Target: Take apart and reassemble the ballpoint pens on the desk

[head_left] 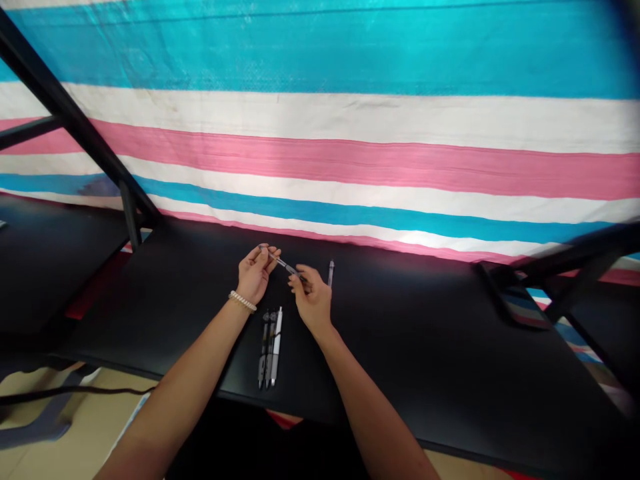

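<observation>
Between my two hands, over the table, a slim pen [283, 264] is held at a slant. My left hand [257, 270], with a pale coiled band on its wrist, pinches the pen's upper left end. The fingers of my right hand [312, 293] close around its lower right end and hide part of it. Beyond my right hand lies another pen [331, 272], clear-barrelled and partly covered by the hand. Nearer to me, a black pen [263, 350], a second dark pen [271, 348] and a white pen [277, 347] lie side by side, lengthwise to me.
The black table [410, 353] has its front edge close to my body. A striped sheet [350, 160] hangs behind it. Black metal frames stand at the left [85, 120] and right [565, 267]. A dark cable [75, 393] runs at the lower left.
</observation>
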`<control>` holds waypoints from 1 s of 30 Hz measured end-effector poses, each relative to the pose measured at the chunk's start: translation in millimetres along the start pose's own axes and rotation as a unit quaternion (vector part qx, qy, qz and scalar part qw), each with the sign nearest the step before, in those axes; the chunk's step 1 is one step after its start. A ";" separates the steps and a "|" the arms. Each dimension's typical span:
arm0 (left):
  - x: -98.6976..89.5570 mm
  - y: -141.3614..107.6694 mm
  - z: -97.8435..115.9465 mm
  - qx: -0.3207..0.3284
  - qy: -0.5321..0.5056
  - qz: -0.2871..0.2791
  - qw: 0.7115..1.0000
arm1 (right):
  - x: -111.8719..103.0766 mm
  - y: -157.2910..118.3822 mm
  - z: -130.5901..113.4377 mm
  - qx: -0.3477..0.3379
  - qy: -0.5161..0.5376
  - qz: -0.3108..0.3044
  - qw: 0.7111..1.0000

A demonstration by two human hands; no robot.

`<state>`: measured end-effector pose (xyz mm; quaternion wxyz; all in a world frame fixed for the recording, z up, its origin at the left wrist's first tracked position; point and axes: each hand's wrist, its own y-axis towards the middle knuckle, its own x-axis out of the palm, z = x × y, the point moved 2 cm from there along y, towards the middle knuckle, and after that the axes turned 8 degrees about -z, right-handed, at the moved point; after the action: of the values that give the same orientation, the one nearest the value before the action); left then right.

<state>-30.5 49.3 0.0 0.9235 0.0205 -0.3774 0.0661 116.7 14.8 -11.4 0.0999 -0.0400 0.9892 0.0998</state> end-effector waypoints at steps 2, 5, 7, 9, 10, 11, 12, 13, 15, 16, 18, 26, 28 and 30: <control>0.2 -0.2 -0.3 -0.007 0.000 -0.006 1.000 | 0.5 0.4 -0.4 0.005 -0.009 -0.025 1.000; 0.6 -0.3 -0.5 -0.008 -0.001 -0.010 1.000 | -0.7 0.3 -2.5 -0.003 -0.026 -0.004 1.000; 0.7 -0.4 -0.2 -0.005 0.000 -0.003 1.000 | -1.4 -0.1 -4.9 -0.022 -0.044 0.007 0.999; 1.3 -0.7 0.1 -0.008 0.003 -0.005 1.000 | -0.7 -0.5 -6.1 -0.018 -0.061 -0.014 0.998; 1.7 -0.9 0.2 -0.010 0.004 -0.008 1.000 | -0.5 -0.6 -6.4 -0.013 -0.062 -0.020 0.998; 2.0 -1.1 0.3 -0.010 0.004 -0.012 1.000 | -0.6 -0.7 -6.6 -0.013 -0.061 -0.017 0.998; 2.2 -1.2 0.4 -0.009 0.003 -0.014 1.000 | -0.8 -0.7 -6.9 -0.017 -0.059 -0.010 0.998; 2.2 -1.2 0.4 -0.008 0.003 -0.014 1.000 | -0.9 -0.7 -7.1 -0.025 -0.056 -0.005 0.998; 2.0 -1.2 0.2 -0.008 0.005 -0.010 1.000 | -0.1 -0.7 -6.6 -0.033 -0.053 -0.017 0.998; 1.8 -1.2 0.0 -0.009 0.008 -0.008 1.000 | 0.6 -0.8 -6.1 -0.030 -0.055 -0.030 0.998; 1.6 -1.1 0.0 -0.011 0.011 -0.008 1.000 | 1.0 -1.3 -5.4 -0.025 -0.063 -0.040 0.997; 2.9 -0.8 4.2 -0.031 0.005 -0.045 0.998 | -2.2 -2.6 -7.6 -0.033 -0.168 -0.060 0.983; 6.4 -2.3 6.3 -0.052 -0.015 -0.053 0.997 | -1.4 -3.1 -7.8 -0.036 -0.185 -0.058 0.980; 11.4 -5.6 8.4 -0.092 -0.057 -0.064 0.992 | 1.4 -4.0 -8.7 -0.048 -0.204 -0.063 0.976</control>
<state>-27.5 44.2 14.1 0.9006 -0.0363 -0.4322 -0.0291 114.1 9.1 -4.1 0.3033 -0.0856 0.9376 0.1471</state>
